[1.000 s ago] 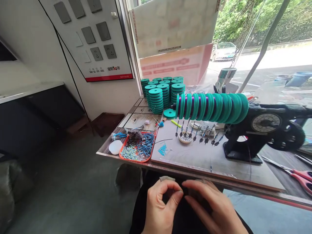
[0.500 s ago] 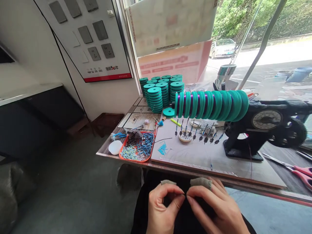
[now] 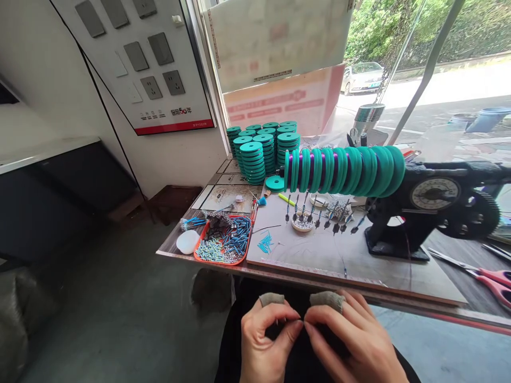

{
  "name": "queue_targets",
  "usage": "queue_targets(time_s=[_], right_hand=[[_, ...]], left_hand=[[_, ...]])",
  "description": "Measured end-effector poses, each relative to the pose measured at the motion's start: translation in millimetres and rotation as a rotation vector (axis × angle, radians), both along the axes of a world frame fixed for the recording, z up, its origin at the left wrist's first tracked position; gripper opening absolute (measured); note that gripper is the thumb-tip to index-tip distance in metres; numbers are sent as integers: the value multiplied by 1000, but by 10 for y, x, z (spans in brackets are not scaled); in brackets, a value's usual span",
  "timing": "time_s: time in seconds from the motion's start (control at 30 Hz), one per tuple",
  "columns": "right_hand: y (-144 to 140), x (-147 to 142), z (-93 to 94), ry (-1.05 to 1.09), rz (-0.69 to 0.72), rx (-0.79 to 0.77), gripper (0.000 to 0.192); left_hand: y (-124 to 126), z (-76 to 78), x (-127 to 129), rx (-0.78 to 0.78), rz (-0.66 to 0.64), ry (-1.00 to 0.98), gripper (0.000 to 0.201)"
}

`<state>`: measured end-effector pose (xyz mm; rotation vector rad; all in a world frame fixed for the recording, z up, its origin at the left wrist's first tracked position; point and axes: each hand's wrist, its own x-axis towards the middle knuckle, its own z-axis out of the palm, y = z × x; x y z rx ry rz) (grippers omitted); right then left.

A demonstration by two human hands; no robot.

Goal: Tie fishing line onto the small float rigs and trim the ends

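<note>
Below the table's front edge, over my lap, my left hand [image 3: 268,336] and my right hand [image 3: 351,332] meet fingertip to fingertip. Each has thumb and forefinger closed in a pinch; what lies between them is too small to make out. Grey cloth finger covers wrap one finger of each hand. Above them on the board [image 3: 303,266], a fine line runs down to a small dark rig piece [image 3: 345,272]. Teal spools [image 3: 343,171] wound with purple line sit in a row on a black hand-cranked machine [image 3: 435,194], with several small dark weighted pieces dangling beneath.
An orange tray [image 3: 249,247] holds blue and pale small parts, beside a white round lid [image 3: 187,242]. Stacked teal spools [image 3: 252,162] stand behind. A dish of beads [image 3: 302,222] and blue tubes [image 3: 264,243] lie on the board. Red-handled scissors [image 3: 495,282] rest at right.
The view has shifted slightly. Both hands keep nearly the same pinched pose, with fingertips still together.
</note>
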<state>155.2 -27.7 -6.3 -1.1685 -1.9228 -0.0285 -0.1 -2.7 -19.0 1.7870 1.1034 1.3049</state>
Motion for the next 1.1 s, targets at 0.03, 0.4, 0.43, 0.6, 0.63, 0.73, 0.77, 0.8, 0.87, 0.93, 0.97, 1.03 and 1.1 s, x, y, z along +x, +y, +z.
queue_targets(time_s=[0.03, 0.4, 0.43, 0.6, 0.63, 0.73, 0.77, 0.8, 0.87, 0.93, 0.97, 1.03, 1.1], right_hand=[[-4, 5, -10, -8, 2, -8, 10], [-9, 15, 2, -43, 10, -36, 11], [-7, 14, 1, -44, 9, -34, 11], [4, 10, -9, -42, 5, -24, 10], [5, 10, -11, -43, 6, -23, 10], [2, 11, -13, -38, -1, -28, 10], [1, 11, -12, -37, -4, -28, 10], [1, 10, -11, -39, -7, -29, 10], [4, 7, -4, -49, -12, -26, 10], [6, 4, 5, -55, -14, -19, 10], [6, 4, 9, -58, -15, -17, 10], [4, 3, 16, -61, -17, -16, 9], [0, 4, 18, -63, -17, -22, 9]], left_hand=[[-3, -6, -3, 1, 1, 3, 7], [-26, -75, -18, 2, 38, 13, 4], [-27, -82, -18, 7, 35, 14, 3], [-21, -103, -31, 25, 15, 33, 4], [-19, -104, -33, 29, 14, 37, 4], [-13, -106, -35, 39, 15, 50, 4], [-11, -108, -34, 41, 18, 55, 4], [-10, -109, -34, 42, 22, 59, 5], [-11, -108, -34, 53, 25, 67, 6], [-16, -103, -33, 87, 23, 78, 6], [-19, -98, -31, 110, 26, 87, 7], [-26, -85, -26, 161, 41, 112, 8], [-31, -71, -22, 204, 60, 147, 9]])
